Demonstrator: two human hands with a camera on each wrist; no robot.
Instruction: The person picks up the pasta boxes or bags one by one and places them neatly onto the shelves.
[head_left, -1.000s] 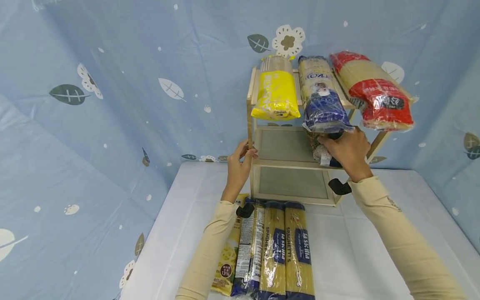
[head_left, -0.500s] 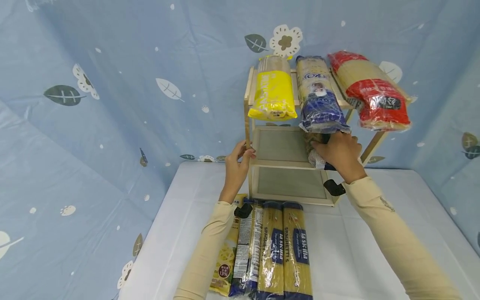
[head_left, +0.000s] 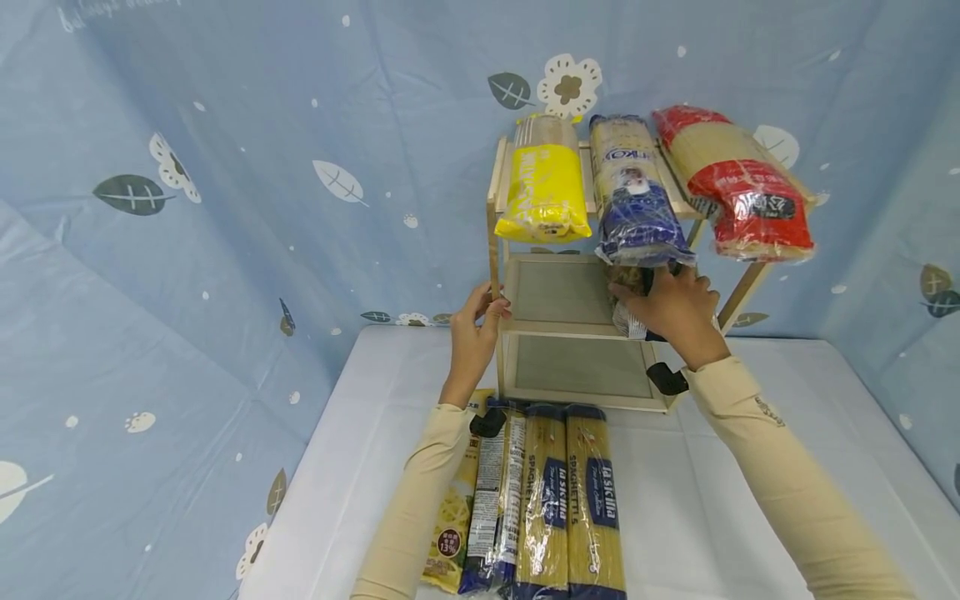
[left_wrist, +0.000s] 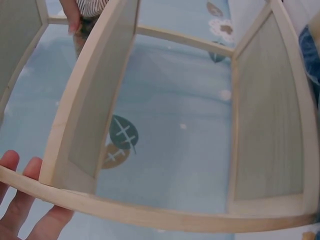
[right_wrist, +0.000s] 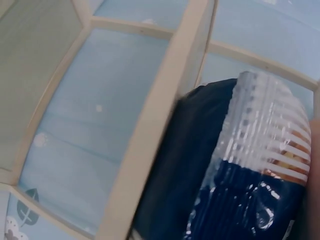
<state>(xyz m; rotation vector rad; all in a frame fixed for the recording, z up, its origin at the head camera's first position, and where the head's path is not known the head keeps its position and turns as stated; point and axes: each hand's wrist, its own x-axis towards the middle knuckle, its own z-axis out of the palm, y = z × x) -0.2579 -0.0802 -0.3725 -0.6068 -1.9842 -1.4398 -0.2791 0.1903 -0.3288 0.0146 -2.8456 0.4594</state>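
In the head view my left hand (head_left: 472, 337) grips the left front post (head_left: 494, 250) of a light wooden rack, its fingers showing past the post in the left wrist view. On the middle shelf, my right hand (head_left: 678, 312) holds a pasta bag (head_left: 627, 321) from above, thumb on its left side and fingers bent over the far side. The right wrist view shows the dark blue bag end (right_wrist: 250, 195) with a clear, white-striped part, lying on the shelf board (right_wrist: 150, 130). The upper packages partly hide this bag in the head view.
Above, the top shelf carries a yellow pasta bag (head_left: 547, 187), a blue one (head_left: 641, 200) and a red one (head_left: 750, 187), their ends jutting over the front edge. Several long spaghetti packs (head_left: 592, 500) and a yellow pack (head_left: 452, 517) lie on the white table before the rack.
My right hand has shifted slightly left along the middle shelf, and the bag under it has moved left too. The left hand keeps its grip on the post.
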